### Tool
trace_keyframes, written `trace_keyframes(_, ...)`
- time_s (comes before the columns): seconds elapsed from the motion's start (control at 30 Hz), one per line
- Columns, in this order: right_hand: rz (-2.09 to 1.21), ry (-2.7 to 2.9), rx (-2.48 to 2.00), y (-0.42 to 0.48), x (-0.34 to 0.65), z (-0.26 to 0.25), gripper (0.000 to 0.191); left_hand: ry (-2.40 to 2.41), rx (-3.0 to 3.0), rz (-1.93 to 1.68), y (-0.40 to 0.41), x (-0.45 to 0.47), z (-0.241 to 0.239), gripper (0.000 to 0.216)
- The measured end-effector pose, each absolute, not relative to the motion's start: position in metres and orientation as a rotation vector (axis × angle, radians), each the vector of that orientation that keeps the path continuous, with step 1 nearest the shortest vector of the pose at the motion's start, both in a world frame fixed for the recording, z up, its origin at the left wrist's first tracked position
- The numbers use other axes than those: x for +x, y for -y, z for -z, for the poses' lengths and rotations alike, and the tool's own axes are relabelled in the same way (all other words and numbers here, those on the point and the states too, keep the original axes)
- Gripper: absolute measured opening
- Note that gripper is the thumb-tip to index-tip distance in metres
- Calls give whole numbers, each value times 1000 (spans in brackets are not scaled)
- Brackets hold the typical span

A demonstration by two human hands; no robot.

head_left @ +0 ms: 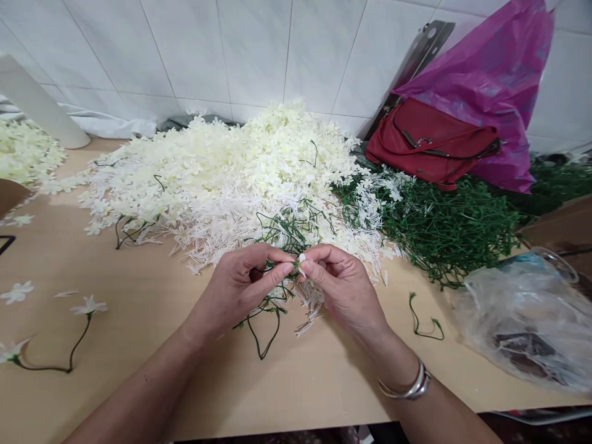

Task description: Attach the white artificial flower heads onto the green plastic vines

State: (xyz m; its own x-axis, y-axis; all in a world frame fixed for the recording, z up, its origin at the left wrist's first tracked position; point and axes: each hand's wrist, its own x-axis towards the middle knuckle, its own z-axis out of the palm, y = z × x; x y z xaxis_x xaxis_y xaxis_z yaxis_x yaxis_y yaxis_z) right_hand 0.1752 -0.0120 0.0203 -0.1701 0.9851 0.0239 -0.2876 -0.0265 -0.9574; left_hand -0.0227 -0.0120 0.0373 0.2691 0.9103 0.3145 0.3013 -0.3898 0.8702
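Centrally, two bare hands are meeting low over a tan tabletop (333, 385).

Left hand (240, 287): thumb and forefinger are pinching together, clamping on a green stem (296, 264).
Right hand (349, 293): thumb and forefinger are pressing together on a small white piece (302, 258); a silver bracelet (419, 385) is circling the wrist.
Placement: the green stem and the white piece are lying end to end between the two sets of fingertips; the fingers are hiding whether one is seated in the other.

Beneath and just beyond the hands: loose green stems (287, 231), tangling over slender white bits (213, 228).
Behind: a broad heap of white flowers (277, 142), spreading toward a tiled wall (254, 49).
Right of the heap: a pile of green stems (444, 225), with a red handbag (435, 145) resting on its back edge and a purple plastic bag (504, 80) rising behind.
Near right: one bent stem (416, 333), lying alone beside a clear plastic bag (536, 327).
Near left: a bent wire-like stem (70, 369), bearing a white flower at each end; a loose white blossom (17, 292) is lying beyond it.
Far left: a pale cylinder (46, 105), leaning in view.
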Motion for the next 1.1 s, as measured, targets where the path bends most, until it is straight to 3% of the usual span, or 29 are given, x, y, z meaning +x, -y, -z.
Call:
trace_keyframes(0.4, -1493, 1122, -1009, 11, 174, -22, 29, -948, 1827, -1041, 7, -21, -35, 15)
trace_keyframes(0.73, -1419, 1126, -848, 5, 171, -9, 18, -880, 1639, -1027, 7, -18, -23, 16)
trace_keyframes(1.1, -1626, 992, -799, 1, 170, -9, 22, -862, 1536, -1000, 7, -14, -21, 16)
